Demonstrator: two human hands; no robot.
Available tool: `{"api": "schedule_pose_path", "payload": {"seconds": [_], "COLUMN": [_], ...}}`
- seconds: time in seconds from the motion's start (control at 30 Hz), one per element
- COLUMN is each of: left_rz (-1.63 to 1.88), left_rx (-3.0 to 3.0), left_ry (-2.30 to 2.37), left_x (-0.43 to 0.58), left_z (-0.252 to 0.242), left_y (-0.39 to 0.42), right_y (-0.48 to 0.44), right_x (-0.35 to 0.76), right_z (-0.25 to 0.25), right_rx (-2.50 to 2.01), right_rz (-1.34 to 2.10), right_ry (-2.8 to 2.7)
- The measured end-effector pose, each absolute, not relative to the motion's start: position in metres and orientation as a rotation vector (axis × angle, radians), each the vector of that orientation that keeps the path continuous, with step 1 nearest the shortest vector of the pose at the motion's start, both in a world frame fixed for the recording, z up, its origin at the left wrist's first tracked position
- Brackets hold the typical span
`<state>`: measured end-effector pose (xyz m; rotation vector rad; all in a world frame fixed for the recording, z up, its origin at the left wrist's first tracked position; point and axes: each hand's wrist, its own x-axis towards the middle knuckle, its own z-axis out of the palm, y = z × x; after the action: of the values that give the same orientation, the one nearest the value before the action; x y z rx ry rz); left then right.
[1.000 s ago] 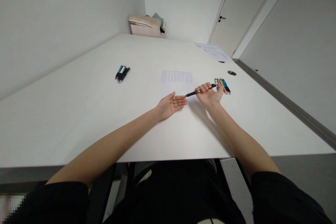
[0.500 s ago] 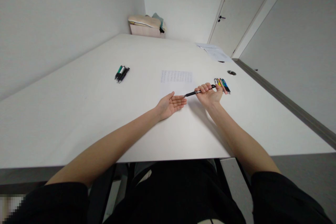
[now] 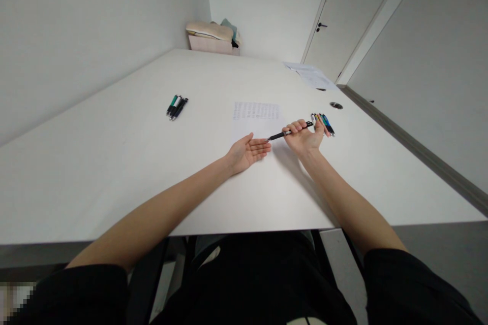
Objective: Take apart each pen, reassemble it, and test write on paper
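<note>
The right hand (image 3: 304,142) is facing palm up, fingers curling around a black pen (image 3: 277,136) slanting toward the left hand (image 3: 244,155), which I'm seeing palm up, fingers straight. Beyond, a printed sheet (image 3: 257,111) is lying on the table (image 3: 114,177).

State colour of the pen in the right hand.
The pen is mostly black; seen best in the head view.

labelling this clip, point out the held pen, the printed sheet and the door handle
held pen (image 3: 278,136): head view, on its dark grip
printed sheet (image 3: 256,111): head view, on its printed rows
door handle (image 3: 323,25): head view, on its lever
</note>
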<state>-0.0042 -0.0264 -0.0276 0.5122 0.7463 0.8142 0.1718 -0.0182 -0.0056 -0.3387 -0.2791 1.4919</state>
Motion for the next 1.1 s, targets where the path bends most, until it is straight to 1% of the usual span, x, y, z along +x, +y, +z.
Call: {"api": "schedule_pose_path", "payload": {"seconds": [1.1], "left_rz": [0.81], "left_rx": [0.504], "left_ry": [0.734], "left_x": [-0.0051], "left_z": [-0.0284], "left_y": [-0.0257], "right_y": [-0.0191], "right_x": [0.1714], "right_z": [-0.0034], "right_rx": [-0.4], "right_rz": [1.462], "right_ry": [-0.305]}}
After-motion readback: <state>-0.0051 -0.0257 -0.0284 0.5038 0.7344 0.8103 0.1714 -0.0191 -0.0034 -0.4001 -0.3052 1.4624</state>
